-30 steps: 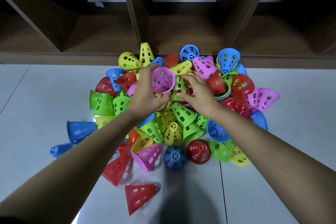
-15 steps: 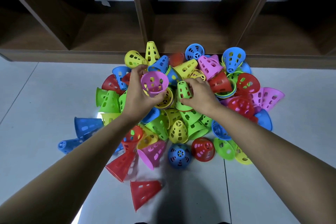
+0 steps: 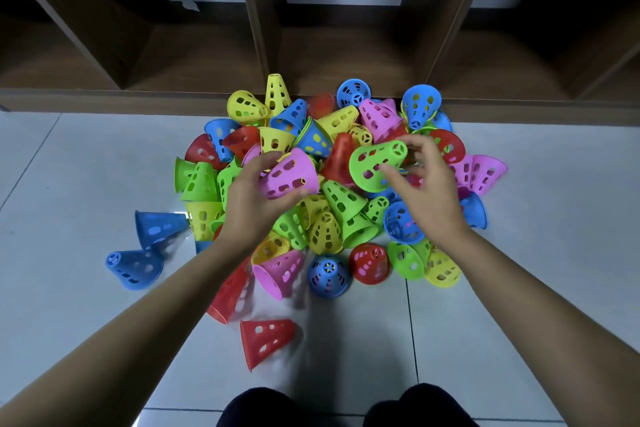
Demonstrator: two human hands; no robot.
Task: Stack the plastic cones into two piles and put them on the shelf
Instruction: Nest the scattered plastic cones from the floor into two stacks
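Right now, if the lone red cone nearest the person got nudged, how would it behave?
The red cone lies on its side, tapered, so it would probably roll in an arc around its narrow end. Its thin, hole-pierced plastic looks light and stiff; on the glossy floor tile it may skid.

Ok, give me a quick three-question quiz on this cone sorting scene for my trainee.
1. Which colour cone does the left hand hold? A pink, B blue, C yellow.
2. True or false: the lone red cone nearest the person lies on its side.
3. Fill in: the right hand pinches a ___ cone.
Key: 1 A, the pink cone; 2 true; 3 green, the green cone.
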